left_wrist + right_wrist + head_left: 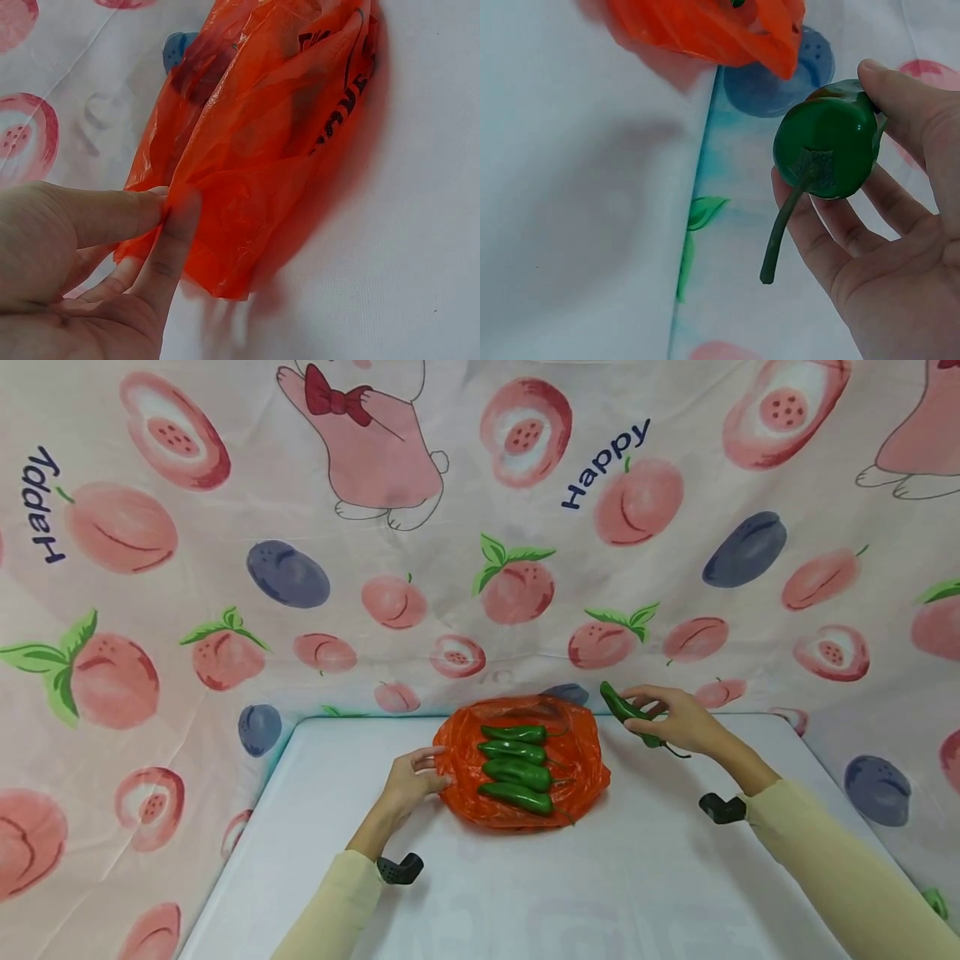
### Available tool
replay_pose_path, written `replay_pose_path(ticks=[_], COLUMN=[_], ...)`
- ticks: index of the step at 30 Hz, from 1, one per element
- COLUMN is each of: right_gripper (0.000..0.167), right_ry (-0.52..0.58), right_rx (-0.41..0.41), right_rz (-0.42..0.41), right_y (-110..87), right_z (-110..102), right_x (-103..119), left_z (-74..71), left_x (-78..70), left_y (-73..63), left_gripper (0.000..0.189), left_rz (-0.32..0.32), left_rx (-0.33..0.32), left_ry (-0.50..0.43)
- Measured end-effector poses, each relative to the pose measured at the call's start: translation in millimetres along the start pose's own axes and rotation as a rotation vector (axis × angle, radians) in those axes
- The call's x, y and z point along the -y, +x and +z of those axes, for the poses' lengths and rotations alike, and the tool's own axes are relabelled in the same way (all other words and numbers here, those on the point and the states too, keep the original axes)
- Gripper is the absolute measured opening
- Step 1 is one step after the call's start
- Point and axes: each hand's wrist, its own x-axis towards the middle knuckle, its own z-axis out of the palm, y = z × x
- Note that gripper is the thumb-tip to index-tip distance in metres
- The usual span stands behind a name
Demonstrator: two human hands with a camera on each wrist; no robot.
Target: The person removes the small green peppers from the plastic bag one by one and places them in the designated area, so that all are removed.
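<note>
Orange plastic spread around four green chilli peppers (517, 772) as a person's left hand (408, 785) pinched the left rim of the bag (465, 727) and the right hand (678, 720) grasped a fifth pepper (618, 700) just off the bag's right side, near the far edge of a white table (585, 893). Apart from the bag, the held pepper ran on a diagonal, its tapered tip pointing far and left, its thin stem near and right. The four in the bag lay side by side, long axes roughly left to right, stems all to the right, the nearest one slanting toward the near side at its stem. The step in hand appeared to be single-pepper handling with the bag steadied; whether into or out of it could not be told. The next move seemed to call for a gentle grip and the stem kept from snagging the thin plastic.
</note>
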Motion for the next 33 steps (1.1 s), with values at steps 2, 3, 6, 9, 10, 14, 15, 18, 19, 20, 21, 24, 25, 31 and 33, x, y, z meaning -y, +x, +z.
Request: replay_pose_path(ticks=[2, 3, 6, 9, 10, 14, 15, 18, 19, 20, 21, 24, 25, 31, 33], right_gripper=[0.048, 0.049, 0.049, 0.050, 0.050, 0.053, 0.054, 0.054, 0.054, 0.053, 0.052, 0.052, 0.052, 0.055, 0.056], right_ry=[0.015, 0.021, 0.035, 0.038, 0.038, 0.042, 0.048, 0.069, 0.077, 0.082, 0.090, 0.104, 0.110, 0.135, 0.141], right_rx=[-0.002, -0.004, -0.013, -0.026, -0.029, -0.036, -0.035, -0.027, -0.025, -0.023, -0.020, -0.018, -0.015, 0.015, 0.024], right_rz=[0.015, 0.024, 0.037, 0.032, 0.027, 0.027, 0.030, 0.044, 0.045, 0.048, 0.049, 0.048, 0.054, 0.119, 0.140], right_y=[-0.5, -0.9, -2.3, -3.3, -3.4, -4.2, -4.5, -5.1, -5.1, -5.2, -5.2, -5.2, -5.2, -4.9, -4.6], right_z=[2, 2, 5, 9, 10, 16, 17, 22, 23, 25, 27, 31, 33, 41, 44], right_x=[-4, -5, -12, -18, -21, -30, -32, -38, -40, -41, -42, -46, -47, -54, -57], left_z=[0.3, 0.4, 1.3, 1.8, 1.9, 2.4, 2.4, 2.8, 2.7, 2.6, 2.6, 2.4, 2.3, 2.2, 2.2], left_x=[-1.0, -1.4, -2.7, -2.8, -2.3, -2.4, -2.4, -3.0, -2.8, -2.7, -2.8, -2.3, -2.2, -1.3, -0.4], left_y=[-0.7, -0.8, -0.9, -0.4, 0.1, 0.7, 0.7, -0.6, -1.0, -1.4, -1.9, -2.4, -2.4, -0.3, 0.7], left_gripper=[0.054, 0.054, 0.055, 0.054, 0.054, 0.054, 0.054, 0.054, 0.054, 0.054, 0.054, 0.054, 0.054, 0.055, 0.054], left_rz=[-0.001, -0.003, -0.009, -0.013, -0.011, -0.010, -0.012, -0.023, -0.026, -0.028, -0.029, -0.028, -0.027, -0.033, -0.036], left_rx=[-0.001, -0.003, -0.004, -0.008, -0.008, -0.008, -0.009, -0.014, -0.015, -0.016, -0.017, -0.013, -0.012, -0.011, -0.010], left_ry=[0.006, 0.010, 0.020, 0.024, 0.024, 0.013, 0.012, 0.009, 0.009, 0.009, 0.008, 0.005, 0.005, 0.002, 0.004])
